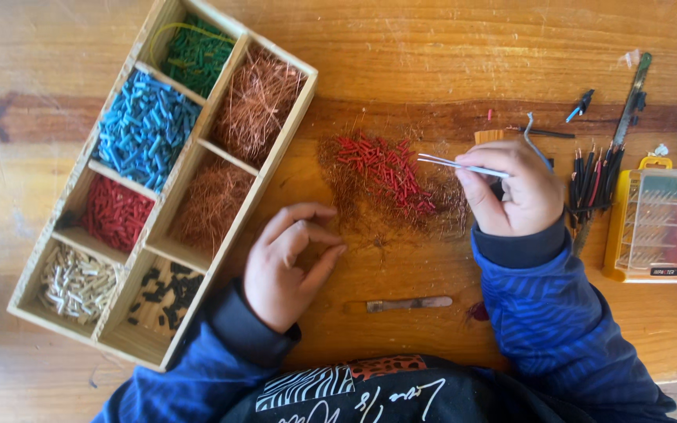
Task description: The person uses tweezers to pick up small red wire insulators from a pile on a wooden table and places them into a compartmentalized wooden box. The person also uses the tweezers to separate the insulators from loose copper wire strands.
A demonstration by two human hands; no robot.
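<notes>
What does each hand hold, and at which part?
The right hand holds metal tweezers by their rear end, tips pointing left. The left hand seems to hold nothing visible, fingertips pinched together.

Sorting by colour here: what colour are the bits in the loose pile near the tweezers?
Red bits, mixed with copper strands; head view.

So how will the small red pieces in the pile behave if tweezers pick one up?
Each red piece looks tiny and short, so probably very light. Their tube shape suggests they may roll or slip from the tweezers held in the right hand. Copper strands among them might cling.
</notes>
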